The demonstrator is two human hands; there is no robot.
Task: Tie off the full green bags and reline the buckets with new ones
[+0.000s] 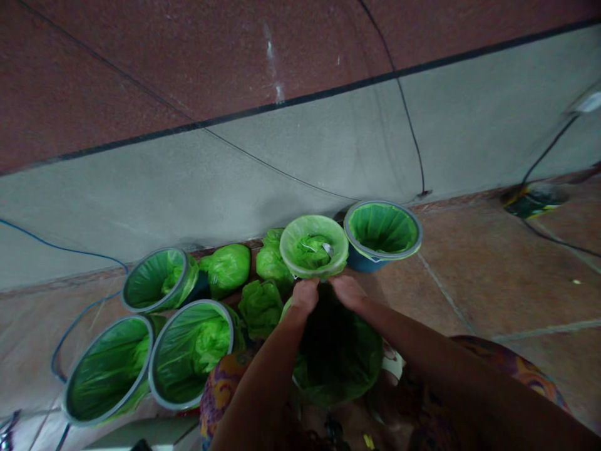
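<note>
A dark, deep bucket lined with a green plastic bag (338, 382) stands between my knees, its inside mostly in shadow. My left hand (305, 294) is closed on the bag's edge at the far rim. Close beside it, my right hand (348, 292) grips the same edge, a little to the right. The fingertips of both hands are partly hidden. Just beyond them is a smaller pale green-lined container (313, 220), with crumpled green plastic and a small white piece inside. A blue bucket with a grey rim (413, 241), also lined in green, stands to its right.
Several green-lined buckets stand at the left, including a front one (157, 376), with bunched plastic inside. Filled green bags (230, 269) lie near the wall (225, 188). A blue cable (70, 332) runs across the floor at left; a dark object with cables (535, 199) sits far right.
</note>
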